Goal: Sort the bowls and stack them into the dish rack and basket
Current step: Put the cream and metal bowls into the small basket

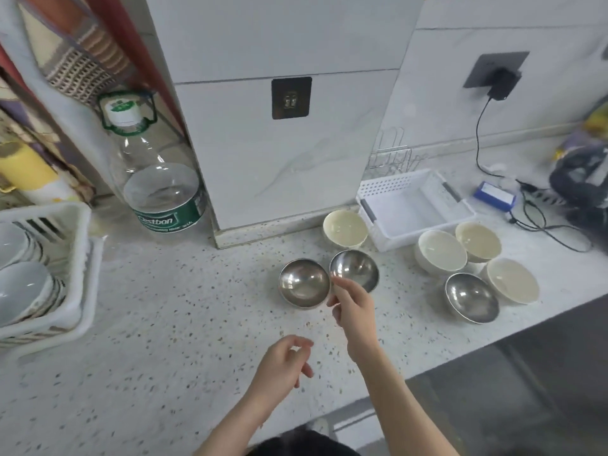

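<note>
My right hand [350, 302] pinches the near rim of a steel bowl [357, 268], which is tilted up beside a second steel bowl [302, 284] resting on the counter. A third steel bowl [471, 297] sits further right. Several cream ceramic bowls stand around: one [344, 228] by the pillar, three others [441, 251] [478, 240] [511, 279] at the right. The white basket [424, 222] behind them holds nothing I can see. The white dish rack [70, 258] at the left holds several white bowls [19, 291]. My left hand [284, 363] hovers over the counter, fingers loosely curled, holding nothing.
A large clear water bottle [158, 179] stands left of the white pillar [283, 143]. A wire rack [393, 159] sits behind the basket. A blue box [495, 194], cables and a dark bag [582, 179] lie at the far right. The counter's front edge [460, 353] runs diagonally.
</note>
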The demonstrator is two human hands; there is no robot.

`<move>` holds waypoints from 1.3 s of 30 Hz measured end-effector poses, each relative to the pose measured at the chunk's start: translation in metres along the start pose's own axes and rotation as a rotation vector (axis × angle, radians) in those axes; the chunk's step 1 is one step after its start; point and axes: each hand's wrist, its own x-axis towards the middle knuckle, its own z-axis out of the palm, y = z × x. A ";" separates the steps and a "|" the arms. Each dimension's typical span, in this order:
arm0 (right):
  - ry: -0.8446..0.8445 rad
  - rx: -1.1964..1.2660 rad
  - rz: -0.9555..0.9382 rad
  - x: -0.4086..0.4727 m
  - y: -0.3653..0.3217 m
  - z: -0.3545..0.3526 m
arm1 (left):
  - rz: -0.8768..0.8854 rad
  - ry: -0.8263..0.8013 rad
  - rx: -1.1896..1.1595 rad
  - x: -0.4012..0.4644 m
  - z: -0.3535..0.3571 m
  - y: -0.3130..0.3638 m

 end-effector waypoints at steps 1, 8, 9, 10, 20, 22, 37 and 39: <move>0.004 0.001 -0.003 0.001 -0.001 -0.007 | -0.002 -0.009 0.008 0.002 0.007 0.002; 0.074 0.072 -0.061 0.036 -0.021 -0.075 | -0.001 -0.073 0.053 0.030 0.073 0.027; 0.086 0.081 -0.072 0.045 -0.025 -0.089 | 0.002 -0.075 0.053 0.037 0.086 0.033; 0.097 0.089 -0.085 0.056 -0.029 -0.105 | 0.006 -0.071 0.046 0.045 0.099 0.039; 0.326 -0.208 -0.136 0.167 -0.077 -0.317 | -0.046 0.171 0.011 0.165 0.248 0.117; 0.372 -0.307 -0.069 0.182 -0.078 -0.348 | -0.094 0.214 0.030 0.183 0.264 0.124; 0.046 -0.768 0.366 0.206 -0.041 -0.432 | -0.289 0.231 -0.165 0.217 0.292 0.144; 0.050 -0.759 0.353 0.205 -0.042 -0.433 | -0.292 0.230 -0.155 0.218 0.292 0.145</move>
